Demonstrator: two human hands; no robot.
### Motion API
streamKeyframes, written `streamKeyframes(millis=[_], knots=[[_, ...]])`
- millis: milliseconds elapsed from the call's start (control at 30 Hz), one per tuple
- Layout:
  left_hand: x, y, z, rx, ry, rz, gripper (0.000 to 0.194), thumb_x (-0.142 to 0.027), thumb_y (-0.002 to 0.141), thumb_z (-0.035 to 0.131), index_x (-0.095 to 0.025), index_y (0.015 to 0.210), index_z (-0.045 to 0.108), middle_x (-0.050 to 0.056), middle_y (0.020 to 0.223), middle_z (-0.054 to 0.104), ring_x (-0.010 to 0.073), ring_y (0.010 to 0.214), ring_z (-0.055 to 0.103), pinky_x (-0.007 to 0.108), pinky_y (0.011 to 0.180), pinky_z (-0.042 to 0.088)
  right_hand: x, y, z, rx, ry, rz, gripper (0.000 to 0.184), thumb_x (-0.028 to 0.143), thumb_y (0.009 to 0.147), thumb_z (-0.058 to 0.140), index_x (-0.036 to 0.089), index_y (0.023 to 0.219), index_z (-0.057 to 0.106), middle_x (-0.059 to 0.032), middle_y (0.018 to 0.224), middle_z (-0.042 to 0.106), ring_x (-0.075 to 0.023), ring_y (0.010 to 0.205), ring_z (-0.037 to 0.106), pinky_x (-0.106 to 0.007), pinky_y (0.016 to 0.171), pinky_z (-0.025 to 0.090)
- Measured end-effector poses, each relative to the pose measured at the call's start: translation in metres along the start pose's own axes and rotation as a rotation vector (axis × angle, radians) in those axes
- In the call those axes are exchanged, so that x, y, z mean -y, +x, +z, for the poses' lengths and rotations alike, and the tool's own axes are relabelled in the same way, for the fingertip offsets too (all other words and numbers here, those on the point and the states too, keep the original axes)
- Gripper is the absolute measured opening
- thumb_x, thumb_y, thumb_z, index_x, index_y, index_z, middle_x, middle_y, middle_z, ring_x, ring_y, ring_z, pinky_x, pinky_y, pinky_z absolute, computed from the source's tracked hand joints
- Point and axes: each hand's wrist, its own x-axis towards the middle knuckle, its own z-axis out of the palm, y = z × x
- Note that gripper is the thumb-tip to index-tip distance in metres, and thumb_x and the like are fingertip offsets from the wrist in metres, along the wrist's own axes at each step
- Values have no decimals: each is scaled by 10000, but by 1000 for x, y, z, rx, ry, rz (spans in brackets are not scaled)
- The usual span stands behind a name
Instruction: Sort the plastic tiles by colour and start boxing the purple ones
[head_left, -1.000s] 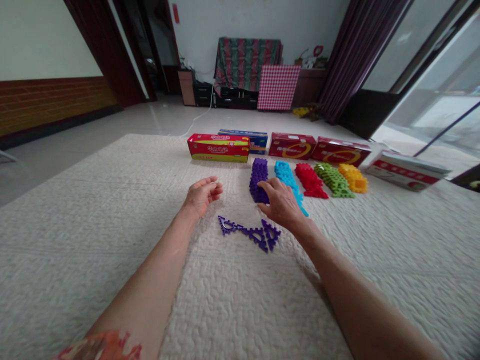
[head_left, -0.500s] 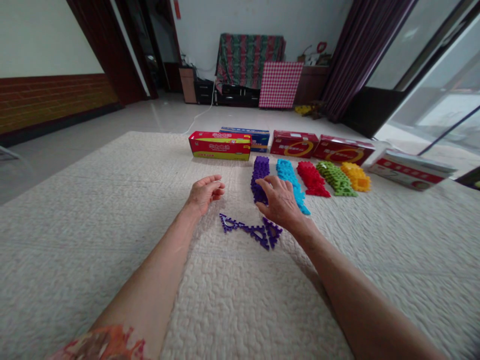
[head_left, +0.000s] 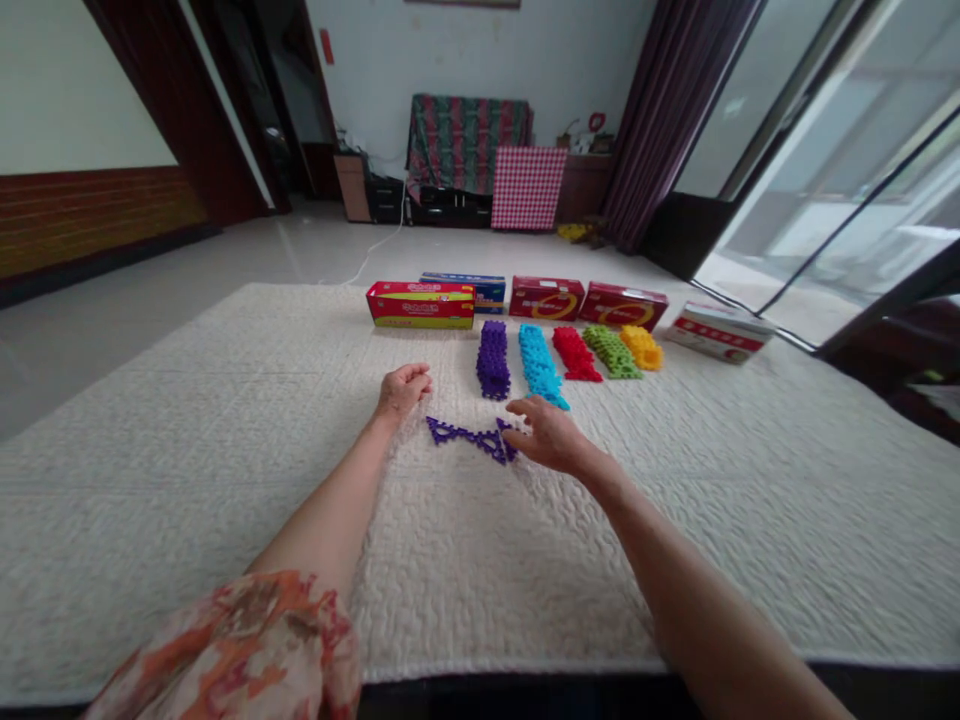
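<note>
Several purple triangular toothed pieces (head_left: 466, 436) lie in a row on the quilted cover, joined or touching at their corners. My right hand (head_left: 551, 434) is over the row's right end, fingers and thumb apart, partly hiding the rightmost purple triangle (head_left: 508, 446). Nothing shows in its grasp. To the left, my left hand (head_left: 403, 391) hovers or rests just above the cover with loosely bent fingers and nothing visible in them. Beyond the hands stand a stack of purple pieces (head_left: 493, 362) and a light blue stack (head_left: 538, 362).
Red pieces (head_left: 575, 355), green pieces (head_left: 612, 353) and yellow pieces (head_left: 641, 348) continue the line to the right. Behind them stand a red-and-yellow box (head_left: 421, 307), a blue box (head_left: 489, 293), two dark red boxes (head_left: 547, 298) and a white-and-red box (head_left: 718, 333).
My right hand has come back from beside the purple stack towards me, over the right end of the triangles. The left hand has stayed much the same. The camera view has shifted.
</note>
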Motion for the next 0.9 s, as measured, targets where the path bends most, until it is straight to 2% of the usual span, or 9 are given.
streamKeyframes(millis=[100, 267, 400, 533, 633, 767, 900], knots=[[0, -6, 5, -24, 85, 19, 407, -353, 598, 632, -132, 932, 701, 32, 750, 682, 153, 672, 631, 247, 615, 483, 9, -21, 0, 63, -78, 106, 430, 330, 793, 651, 124, 1169, 619, -148, 1091, 631, -217, 921, 614, -296, 791, 450], [2, -21, 16, -34, 184, 52, 374, -303, 607, 613, -144, 926, 723, 52, 845, 722, 184, 794, 661, 264, 718, 504, 20, -31, 12, 2, -127, 105, 409, 337, 788, 628, 187, 1168, 607, -132, 1119, 603, -259, 1023, 568, -318, 806, 426], [7, -16, 24, -54, 277, 43, 322, -262, 612, 604, -166, 889, 737, 50, 817, 730, 192, 770, 668, 268, 696, 504, 19, -28, 21, -40, -100, 152, 361, 311, 765, 625, 179, 1101, 610, -115, 1036, 611, -236, 913, 580, -302, 729, 420], [9, 2, 33, -97, 306, 4, 388, -247, 660, 541, -153, 988, 726, 47, 776, 727, 163, 628, 654, 251, 613, 495, 12, -26, 23, -67, -40, 182, 441, 255, 749, 624, 168, 1177, 567, -77, 972, 618, -190, 803, 576, -279, 701, 418], [10, 11, 41, -113, 298, 1, 419, -248, 683, 516, -159, 1040, 716, 50, 814, 734, 147, 591, 648, 234, 576, 485, 11, -24, 24, -96, 61, 119, 495, 165, 712, 622, 180, 1203, 562, -53, 944, 613, -171, 780, 563, -272, 707, 420], [11, 13, 45, -125, 316, 41, 379, -257, 672, 524, -174, 977, 733, 45, 801, 734, 139, 560, 630, 223, 535, 465, 18, -15, 22, -95, 167, -72, 516, 56, 680, 554, 170, 1183, 573, -49, 918, 593, -147, 732, 541, -265, 683, 422], [8, 13, 43, -138, 151, 15, 379, -254, 662, 515, -149, 964, 720, 27, 717, 705, 107, 470, 572, 204, 475, 435, 16, 7, 19, -165, 255, -174, 548, 12, 680, 493, 156, 1206, 545, -28, 844, 596, -134, 694, 520, -267, 667, 420]])
